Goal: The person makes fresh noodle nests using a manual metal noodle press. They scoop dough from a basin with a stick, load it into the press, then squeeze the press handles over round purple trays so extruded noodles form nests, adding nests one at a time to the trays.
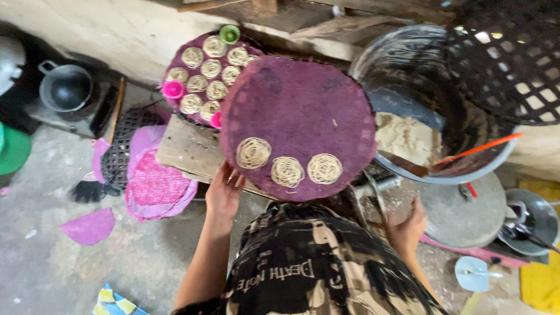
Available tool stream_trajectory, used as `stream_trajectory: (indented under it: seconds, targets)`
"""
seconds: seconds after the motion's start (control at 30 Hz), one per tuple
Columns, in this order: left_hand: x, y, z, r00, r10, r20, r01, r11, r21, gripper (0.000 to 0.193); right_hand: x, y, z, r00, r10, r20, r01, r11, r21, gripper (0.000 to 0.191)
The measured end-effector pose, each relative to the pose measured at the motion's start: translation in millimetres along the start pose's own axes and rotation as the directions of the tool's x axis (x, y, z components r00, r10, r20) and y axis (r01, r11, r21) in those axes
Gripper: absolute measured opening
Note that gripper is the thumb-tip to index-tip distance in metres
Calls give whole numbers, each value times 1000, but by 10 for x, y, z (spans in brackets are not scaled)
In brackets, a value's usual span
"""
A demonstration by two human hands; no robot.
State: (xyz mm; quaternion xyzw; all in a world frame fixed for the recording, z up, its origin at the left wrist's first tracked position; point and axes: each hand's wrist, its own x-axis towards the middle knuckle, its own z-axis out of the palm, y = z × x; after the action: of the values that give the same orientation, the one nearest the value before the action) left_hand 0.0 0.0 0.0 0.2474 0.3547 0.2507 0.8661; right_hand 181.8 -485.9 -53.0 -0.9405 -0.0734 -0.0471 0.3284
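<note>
At the far left a dark metal pot [65, 87] sits on the floor beside a green lid-like shape [13, 150], both well apart from the work. Nearer in, loose pink cloth rounds [153, 185] lie heaped on the concrete next to a dark woven tray [123, 146], probably spares kept within reach. Behind them a filled purple mat [204, 70] leans up against the wall, covered in small noodle nests with little pink and green cups along its rim; it seems to be set aside there so that its nests stay undisturbed. The left hand [223, 191] grips the lower left edge of the front purple mat [297, 122], fingers curled over the rim, apparently steadying it; this mat rests on a wooden board [189, 149] and carries only three noodle nests [287, 169] in a row along its near edge, the rest of it bare. The edge of the filled mat is tucked just behind it, leaving little room on that side. To the right stands a large metal basin [466, 146] holding pale dough [408, 137], with an orange-handled tool [478, 149] resting in it, close beside the mat. The right hand [408, 224] is low by a metal press part [373, 189] and a round grey lid [464, 210]; whether it grips anything I cannot tell. A dark lattice basket [507, 58] overhangs the basin's far side.
</note>
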Motion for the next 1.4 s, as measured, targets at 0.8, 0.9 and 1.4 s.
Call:
stream_trajectory:
  seconds: [0.8, 0.9, 1.4]
  targets:
    - [796, 398, 444, 949, -41, 314, -4, 990, 142, 43, -153, 143, -1234, 863, 184, 470, -411, 796, 444, 94]
    - [941, 548, 525, 947, -59, 316, 1, 983, 182, 41, 692, -417, -999, 857, 199, 475, -513, 425, 746, 81]
    - [1138, 1347, 1341, 942, 277, 187, -335, 773, 539, 52, 23, -1368, -1851, 694, -409, 593, -465, 374, 802, 118]
